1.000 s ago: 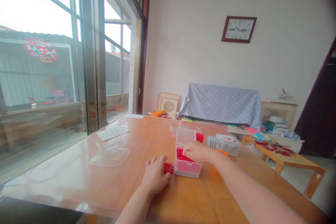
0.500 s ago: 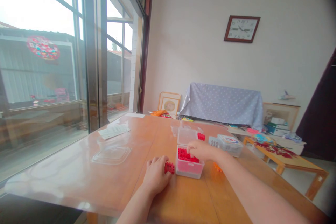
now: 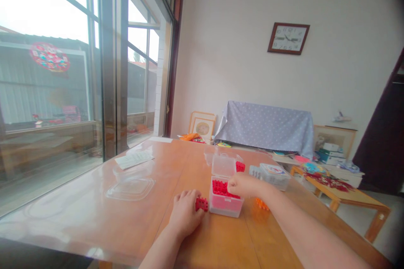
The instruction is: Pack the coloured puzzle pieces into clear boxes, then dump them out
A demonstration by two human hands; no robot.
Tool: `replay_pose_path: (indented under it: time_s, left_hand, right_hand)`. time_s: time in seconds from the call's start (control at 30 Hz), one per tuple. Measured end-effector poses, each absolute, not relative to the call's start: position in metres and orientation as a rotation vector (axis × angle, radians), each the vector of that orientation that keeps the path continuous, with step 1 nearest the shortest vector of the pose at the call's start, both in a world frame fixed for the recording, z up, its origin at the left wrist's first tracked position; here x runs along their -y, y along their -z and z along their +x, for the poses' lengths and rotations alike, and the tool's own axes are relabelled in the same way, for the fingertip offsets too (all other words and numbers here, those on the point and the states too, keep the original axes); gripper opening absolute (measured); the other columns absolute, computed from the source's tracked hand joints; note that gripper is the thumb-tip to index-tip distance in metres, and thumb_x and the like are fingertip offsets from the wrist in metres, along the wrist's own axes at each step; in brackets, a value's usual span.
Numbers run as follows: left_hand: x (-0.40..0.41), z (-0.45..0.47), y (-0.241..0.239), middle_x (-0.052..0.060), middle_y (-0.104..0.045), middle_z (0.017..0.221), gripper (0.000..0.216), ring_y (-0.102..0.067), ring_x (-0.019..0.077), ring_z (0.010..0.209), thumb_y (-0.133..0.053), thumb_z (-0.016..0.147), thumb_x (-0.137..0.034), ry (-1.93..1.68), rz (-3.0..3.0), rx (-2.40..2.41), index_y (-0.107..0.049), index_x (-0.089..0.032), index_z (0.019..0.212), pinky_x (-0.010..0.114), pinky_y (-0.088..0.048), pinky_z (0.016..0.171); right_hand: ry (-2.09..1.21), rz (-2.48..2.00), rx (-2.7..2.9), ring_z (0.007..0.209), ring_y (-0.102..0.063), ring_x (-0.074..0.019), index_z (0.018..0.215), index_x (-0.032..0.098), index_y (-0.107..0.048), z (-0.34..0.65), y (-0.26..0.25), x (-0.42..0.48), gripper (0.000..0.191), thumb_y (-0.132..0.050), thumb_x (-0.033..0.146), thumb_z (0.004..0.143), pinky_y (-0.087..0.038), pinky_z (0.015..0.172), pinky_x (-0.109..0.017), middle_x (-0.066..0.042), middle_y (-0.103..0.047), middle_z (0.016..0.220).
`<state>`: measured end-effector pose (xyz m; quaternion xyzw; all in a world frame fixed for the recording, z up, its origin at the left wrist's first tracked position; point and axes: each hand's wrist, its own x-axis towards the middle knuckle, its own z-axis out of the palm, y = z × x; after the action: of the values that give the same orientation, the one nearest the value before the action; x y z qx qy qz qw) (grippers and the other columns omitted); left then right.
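Observation:
My left hand (image 3: 185, 213) rests on the wooden table (image 3: 217, 243), fingers curled over a small red block assembly (image 3: 201, 204) just left of a clear plastic box (image 3: 225, 208). The box holds several red bricks (image 3: 221, 188) and its lid (image 3: 223, 166) stands open behind. My right hand (image 3: 244, 185) hovers over the box's right side, fingers pinched together among the red bricks; what they hold is hidden. An orange piece (image 3: 262, 204) lies right of the box under my right forearm.
A clear lid (image 3: 131, 188) and a paper sheet (image 3: 134, 160) lie at the table's left, by the window. Further back sit a red brick (image 3: 240, 166) and a labelled clear box (image 3: 273, 174). A low side table (image 3: 341, 189) with clutter stands at right.
My right hand has drifted a little rightward over the box. My left hand stays on the red assembly. The camera view shifted slightly.

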<state>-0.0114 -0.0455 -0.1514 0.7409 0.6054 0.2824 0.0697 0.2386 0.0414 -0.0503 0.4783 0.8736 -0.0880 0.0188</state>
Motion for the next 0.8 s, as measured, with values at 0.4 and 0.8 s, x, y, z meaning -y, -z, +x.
replay_pose_path:
  time_s: [0.4,0.8]
  left_hand:
    - [0.042,-0.012,0.154,0.004,-0.069,0.112,0.028,-0.055,0.0250,0.109,-0.054,0.080,-0.025,-0.796,2.255,-1.848,-0.059,-0.027,0.107,0.035,-0.031,0.092]
    - [0.042,-0.012,0.155,0.004,-0.069,0.109,0.023,-0.056,0.0256,0.107,-0.054,0.081,-0.026,-0.808,2.242,-1.858,-0.059,-0.027,0.104,0.036,-0.032,0.091]
  right_hand:
    - [0.121,1.266,-2.675,0.052,-0.037,-0.0099,0.059,0.018,-0.057,0.232,0.041,-0.038,0.018,-0.052,0.020,0.077,-0.021,0.052,-0.025,0.004,-0.047,0.056]
    - [0.133,1.338,-2.593,0.048,-0.036,-0.0100,0.055,0.019,-0.055,0.231,0.043,-0.039,0.017,-0.054,0.022,0.072,-0.024,0.050,-0.025,0.003,-0.044,0.051]
